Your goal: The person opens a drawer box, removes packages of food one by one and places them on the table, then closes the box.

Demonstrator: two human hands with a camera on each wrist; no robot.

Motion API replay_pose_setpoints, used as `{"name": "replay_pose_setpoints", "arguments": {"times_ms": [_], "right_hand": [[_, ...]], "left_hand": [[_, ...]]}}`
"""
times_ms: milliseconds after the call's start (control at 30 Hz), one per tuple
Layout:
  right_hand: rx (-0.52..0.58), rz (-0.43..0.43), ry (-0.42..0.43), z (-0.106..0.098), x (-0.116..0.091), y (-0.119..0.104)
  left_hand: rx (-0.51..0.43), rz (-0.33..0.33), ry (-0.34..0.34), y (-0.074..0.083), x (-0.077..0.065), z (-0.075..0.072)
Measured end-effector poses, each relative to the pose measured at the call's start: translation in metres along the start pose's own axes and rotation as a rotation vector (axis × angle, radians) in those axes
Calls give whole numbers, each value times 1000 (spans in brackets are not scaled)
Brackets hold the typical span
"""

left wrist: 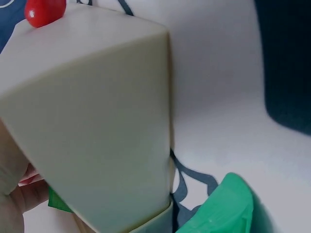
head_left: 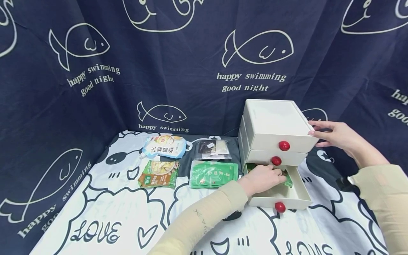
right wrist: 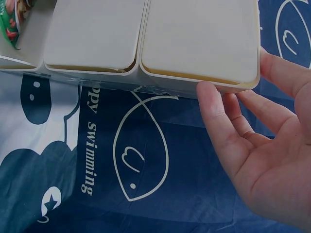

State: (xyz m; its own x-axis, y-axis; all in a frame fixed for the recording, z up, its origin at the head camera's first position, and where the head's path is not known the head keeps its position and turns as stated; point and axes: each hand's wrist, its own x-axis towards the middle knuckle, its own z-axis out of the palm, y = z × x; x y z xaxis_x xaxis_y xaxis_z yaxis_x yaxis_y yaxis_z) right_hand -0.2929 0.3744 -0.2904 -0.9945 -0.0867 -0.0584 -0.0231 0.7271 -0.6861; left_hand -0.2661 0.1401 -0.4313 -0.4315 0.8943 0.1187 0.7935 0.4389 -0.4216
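A white three-drawer box (head_left: 271,120) with red knobs stands at the right, its bottom drawer (head_left: 302,191) pulled out. My left hand (head_left: 262,179) reaches down into that drawer, its bent fingers on a green food packet (head_left: 288,180) lying partly under the drawer above. In the left wrist view the drawer's wall (left wrist: 107,126) hides most of this hand and packet. My right hand (head_left: 339,138) touches the upper right side of the box, fingers extended. The right wrist view shows its thumb and fingertips (right wrist: 210,92) at the top drawer unit's edge.
Left of the box lie a green pouch (head_left: 213,174), a clear packet (head_left: 212,149), a blue-and-white spouted pouch (head_left: 164,146) and a green-brown packet (head_left: 159,174). A dark blue fish-print curtain (head_left: 191,63) hangs behind. A black-and-white patterned cloth (head_left: 105,212) covers the table.
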Motion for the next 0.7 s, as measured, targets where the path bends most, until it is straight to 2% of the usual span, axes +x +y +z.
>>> {"name": "replay_pose_setpoints", "arguments": {"times_ms": [500, 700], "right_hand": [[13, -5, -14, 0, 0, -2], [32, -9, -18, -1, 0, -1]], "left_hand": [[-44, -19, 6, -2, -4, -14], [-29, -13, 20, -2, -7, -22]]}}
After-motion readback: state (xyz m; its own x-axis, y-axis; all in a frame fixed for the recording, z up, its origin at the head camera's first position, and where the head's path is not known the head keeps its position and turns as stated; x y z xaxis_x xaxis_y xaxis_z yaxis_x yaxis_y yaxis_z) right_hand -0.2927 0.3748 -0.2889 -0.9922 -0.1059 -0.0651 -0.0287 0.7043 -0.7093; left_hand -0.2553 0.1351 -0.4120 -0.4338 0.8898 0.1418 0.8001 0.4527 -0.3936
